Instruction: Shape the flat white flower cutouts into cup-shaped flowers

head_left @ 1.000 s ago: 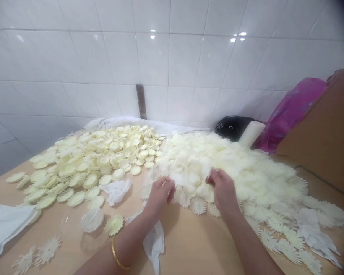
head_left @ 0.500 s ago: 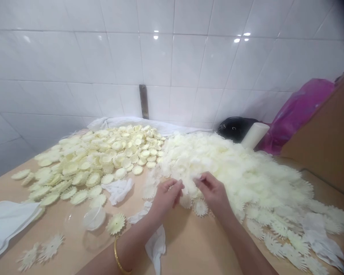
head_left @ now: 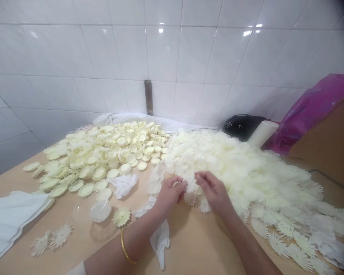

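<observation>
My left hand [head_left: 171,190] is closed in a pinch at the front of a heap of thin white flower-shaped pieces [head_left: 223,160]. A white flower-shaped piece [head_left: 190,186] shows at its thumb and fingertip, blending into the pile behind. A short gap away, my right hand [head_left: 213,189] pinches with thumb and forefinger. Whatever sits in that pinch is too small to make out. More toothed white pieces [head_left: 203,205] lie just below, between the hands. A single yellowish toothed disc [head_left: 122,217] rests on the table beside my left wrist.
Thicker cream toothed discs [head_left: 103,152] are piled at the left. A small clear container [head_left: 101,211], crumpled white cloths [head_left: 122,186] and a folded white cloth [head_left: 14,221] lie on the table [head_left: 189,244]. Behind stand a white roll [head_left: 263,133], black bag [head_left: 242,126] and purple bag [head_left: 309,107].
The view has shifted, so everything sits slightly farther right in it. Both hands stay at the heap's front edge, fingers pinched, with a slight shift of the fingertips.
</observation>
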The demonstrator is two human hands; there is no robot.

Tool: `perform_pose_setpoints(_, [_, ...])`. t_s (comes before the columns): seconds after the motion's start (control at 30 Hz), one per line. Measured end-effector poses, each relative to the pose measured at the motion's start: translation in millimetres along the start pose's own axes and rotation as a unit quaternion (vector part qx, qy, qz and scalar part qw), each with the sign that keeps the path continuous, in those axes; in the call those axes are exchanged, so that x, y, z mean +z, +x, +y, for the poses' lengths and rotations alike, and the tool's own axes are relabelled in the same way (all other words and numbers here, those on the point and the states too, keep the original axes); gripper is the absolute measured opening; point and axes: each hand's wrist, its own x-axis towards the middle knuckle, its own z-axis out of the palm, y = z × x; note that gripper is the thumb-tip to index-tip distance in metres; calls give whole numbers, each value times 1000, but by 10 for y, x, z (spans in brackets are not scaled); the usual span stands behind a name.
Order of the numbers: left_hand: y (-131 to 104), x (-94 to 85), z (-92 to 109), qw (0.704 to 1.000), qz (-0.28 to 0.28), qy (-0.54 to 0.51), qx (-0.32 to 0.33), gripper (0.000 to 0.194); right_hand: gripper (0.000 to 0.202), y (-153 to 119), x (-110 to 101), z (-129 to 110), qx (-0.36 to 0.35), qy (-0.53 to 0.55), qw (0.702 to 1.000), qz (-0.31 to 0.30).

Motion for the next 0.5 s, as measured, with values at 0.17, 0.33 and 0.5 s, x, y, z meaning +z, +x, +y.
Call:
perform_pose_setpoints(0.17, [-18, -2, 53, 1000, 13, 3, 13, 29, 19, -7, 57, 27, -12, -66, 998, -1])
perform_pose_setpoints(0.33, [12, -37, 116, 990, 12, -137, -35, 19, 13, 22, -7, 159, -32, -137, 982, 124])
perform_pose_setpoints(0.5, [9, -14, 114, 978, -16, -187, -93, 22, 13, 8, -37, 131, -43, -134, 980, 141])
